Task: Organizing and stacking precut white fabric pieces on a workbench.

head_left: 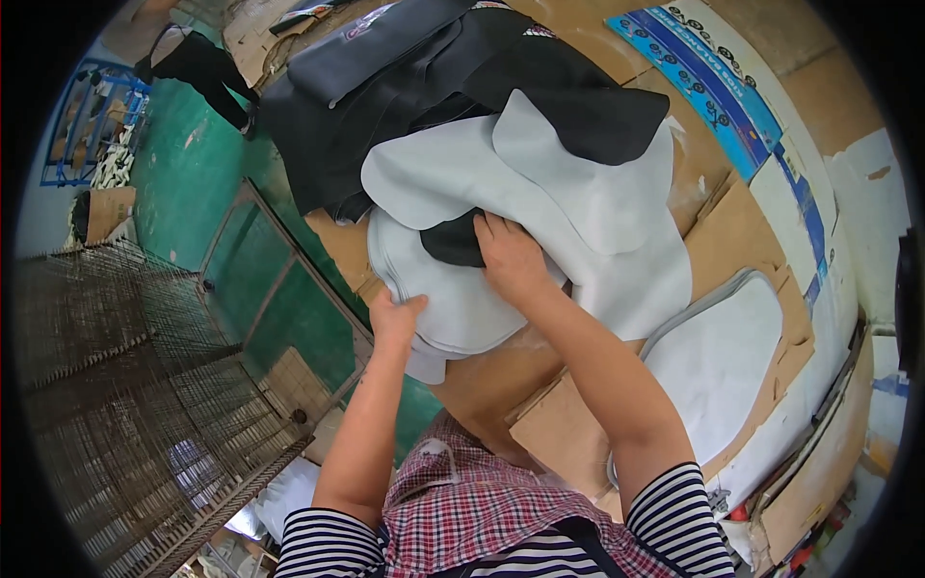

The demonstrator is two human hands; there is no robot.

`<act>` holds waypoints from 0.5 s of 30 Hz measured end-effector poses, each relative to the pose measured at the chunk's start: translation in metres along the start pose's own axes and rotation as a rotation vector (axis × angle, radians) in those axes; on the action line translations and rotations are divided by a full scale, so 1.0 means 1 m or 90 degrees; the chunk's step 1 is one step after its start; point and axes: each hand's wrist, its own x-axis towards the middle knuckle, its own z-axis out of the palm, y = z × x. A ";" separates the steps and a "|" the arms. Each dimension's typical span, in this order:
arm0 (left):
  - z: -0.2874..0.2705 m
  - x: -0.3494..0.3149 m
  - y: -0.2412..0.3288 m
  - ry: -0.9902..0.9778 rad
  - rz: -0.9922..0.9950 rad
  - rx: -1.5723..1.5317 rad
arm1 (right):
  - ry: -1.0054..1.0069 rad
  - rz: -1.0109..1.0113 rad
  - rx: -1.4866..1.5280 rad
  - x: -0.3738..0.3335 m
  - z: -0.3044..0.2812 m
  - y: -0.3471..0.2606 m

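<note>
Several light grey, leather-like sheets [459, 306] with rounded edges lie stacked in front of me. My left hand [393, 316] is closed on the stack's left edge, thumb on top and the other fingers hidden underneath. Right of it, my right hand [513, 256] has its fingers bent over the edge of a loose grey sheet [617, 265]; its thumb is hidden. Beside those fingers a black patch [453, 242] shows against the grey. The loose sheet lies rumpled and partly folded, with a black area [612, 120] at its far end.
Black sheets [385, 72] are heaped beyond. Another grey stack [727, 356] rests to the right on cardboard [559, 433]. A blue printed carton panel [708, 77] lies at the far right. Left are a wire rack [125, 385], a metal frame [289, 255] and another person [202, 67].
</note>
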 end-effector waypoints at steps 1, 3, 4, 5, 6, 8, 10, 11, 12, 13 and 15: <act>0.002 0.001 0.001 0.001 0.005 -0.010 | -0.004 0.003 0.000 0.003 0.001 0.001; 0.005 0.007 0.009 0.012 -0.045 -0.091 | -0.046 -0.004 0.000 0.010 0.000 0.004; -0.001 0.006 0.014 0.036 -0.091 -0.173 | -0.048 -0.008 0.007 0.012 -0.004 -0.001; -0.007 0.008 0.013 0.045 -0.090 -0.172 | -0.068 -0.045 0.017 0.015 -0.011 -0.007; -0.015 0.013 0.011 -0.001 -0.102 -0.182 | -0.086 -0.084 0.027 0.018 -0.016 -0.013; -0.030 0.031 -0.002 -0.016 -0.061 -0.098 | -0.066 -0.107 0.011 0.015 -0.003 -0.018; -0.012 0.037 -0.009 0.021 -0.003 -0.037 | -0.044 -0.091 0.028 0.012 0.007 0.002; 0.007 0.032 -0.006 0.024 0.007 -0.064 | -0.008 -0.075 0.047 0.015 0.000 0.017; 0.014 0.028 -0.011 0.026 0.052 -0.095 | 0.023 -0.059 0.076 0.020 -0.008 0.023; 0.015 0.031 -0.010 0.024 0.098 -0.125 | 0.030 0.036 0.127 0.031 -0.021 0.022; 0.006 0.034 0.014 0.004 0.194 -0.096 | 0.087 0.195 0.248 0.054 -0.043 0.034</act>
